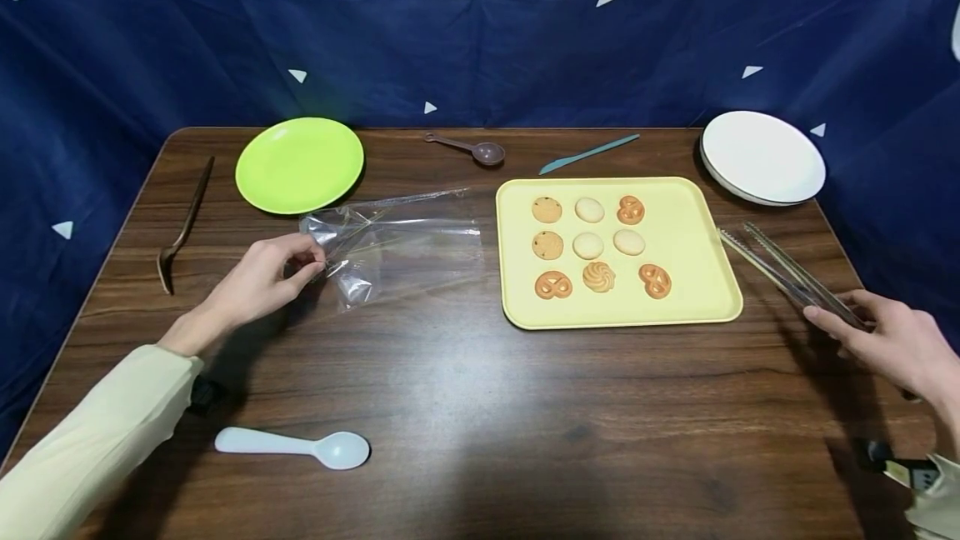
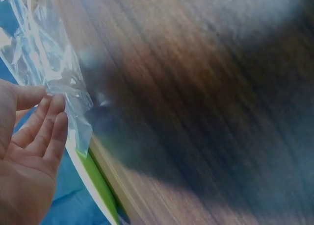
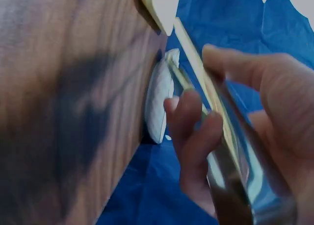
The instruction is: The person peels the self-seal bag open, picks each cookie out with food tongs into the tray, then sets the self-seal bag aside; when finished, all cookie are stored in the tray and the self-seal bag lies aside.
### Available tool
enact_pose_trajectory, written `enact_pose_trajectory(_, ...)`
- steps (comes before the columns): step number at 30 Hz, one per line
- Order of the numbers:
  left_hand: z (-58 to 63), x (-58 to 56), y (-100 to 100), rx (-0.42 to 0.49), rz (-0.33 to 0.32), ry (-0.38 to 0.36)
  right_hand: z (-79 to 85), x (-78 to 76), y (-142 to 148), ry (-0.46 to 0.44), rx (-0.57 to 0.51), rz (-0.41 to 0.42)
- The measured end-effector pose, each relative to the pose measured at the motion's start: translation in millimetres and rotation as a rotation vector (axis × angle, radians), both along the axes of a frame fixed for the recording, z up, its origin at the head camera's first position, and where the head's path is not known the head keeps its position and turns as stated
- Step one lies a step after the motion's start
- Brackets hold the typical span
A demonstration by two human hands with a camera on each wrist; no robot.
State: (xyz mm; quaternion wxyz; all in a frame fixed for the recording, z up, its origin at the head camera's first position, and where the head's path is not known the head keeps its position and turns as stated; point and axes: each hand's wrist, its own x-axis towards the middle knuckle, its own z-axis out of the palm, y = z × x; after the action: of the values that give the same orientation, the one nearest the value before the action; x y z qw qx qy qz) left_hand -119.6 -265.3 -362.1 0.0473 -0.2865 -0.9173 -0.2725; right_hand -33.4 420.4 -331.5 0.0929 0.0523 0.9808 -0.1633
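Between thumb and fingertips, my left hand (image 1: 262,280) pinches the near-left end of a clear plastic bag (image 1: 427,252), which stretches over the table toward the tray. The left wrist view shows the crinkled bag (image 2: 54,63) at the fingertips. On the right, my right hand (image 1: 892,340) holds metal tongs (image 1: 806,277) with their arms apart, tips beside the tray's right edge. Seen from the right wrist, thumb and fingers lie on either side of the tongs (image 3: 228,132). Several cookies and pretzels, including a swirl cookie (image 1: 598,277), lie in rows on the yellow tray (image 1: 708,298).
A green plate (image 1: 300,165) stands at the back left, near a dark fork (image 1: 183,227). White plates (image 1: 763,158) sit at the back right. Along the back lie a brown spoon (image 1: 480,150) and a teal knife (image 1: 588,154). A white spoon (image 1: 300,445) lies at the front left.
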Motion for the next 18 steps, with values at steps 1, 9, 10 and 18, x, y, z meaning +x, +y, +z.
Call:
enact_pose_trajectory(1,0.2,-0.2,0,-0.002,-0.004,0.001,-1.8,0.5,1,0.002,-0.004,-0.017)
enact_pose_trajectory(9,0.8,-2.8,2,-0.022,-0.04,0.008,-10.6,-4.7,-4,-0.02,0.007,-0.13)
enact_pose_trajectory(10,0.8,-3.4,3,-0.024,-0.044,0.006,-11.3,-5.5,-5,-0.025,0.006,-0.133)
enact_pose_trajectory(18,-0.3,-8.1,6,-0.037,-0.057,-0.001,-17.8,-9.3,-13,-0.061,0.012,-0.169)
